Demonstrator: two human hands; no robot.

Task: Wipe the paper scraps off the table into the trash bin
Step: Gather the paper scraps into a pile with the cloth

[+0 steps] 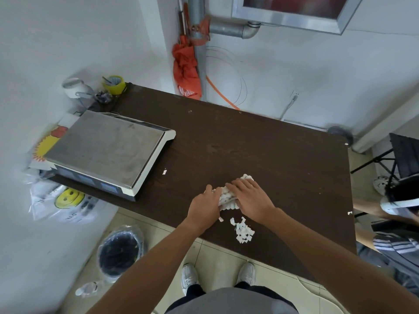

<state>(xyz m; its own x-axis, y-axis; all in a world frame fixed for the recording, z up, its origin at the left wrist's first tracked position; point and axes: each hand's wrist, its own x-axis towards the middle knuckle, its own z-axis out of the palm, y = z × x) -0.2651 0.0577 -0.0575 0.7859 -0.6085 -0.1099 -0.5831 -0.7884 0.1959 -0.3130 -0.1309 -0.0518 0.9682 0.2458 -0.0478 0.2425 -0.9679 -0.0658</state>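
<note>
A white textured cloth [226, 197] lies on the dark brown table [260, 150] near its front edge. My left hand [205, 206] grips the cloth's left side, and my right hand [251, 197] presses flat on its right part. A heap of small white paper scraps [242, 231] sits just in front of the cloth, close to the table's edge. One stray scrap [164, 172] lies to the left, beside the scale. The round trash bin [119, 251], lined with a clear bag, stands on the floor below the table's front left.
A weighing scale [106, 150] with a steel platter fills the table's left end. Tape rolls and a white cup [74, 87] stand at the back left corner. Plastic bags [59, 198] hang at the left. Another person [394, 223] sits at the right edge. A small bottle [87, 290] lies on the floor.
</note>
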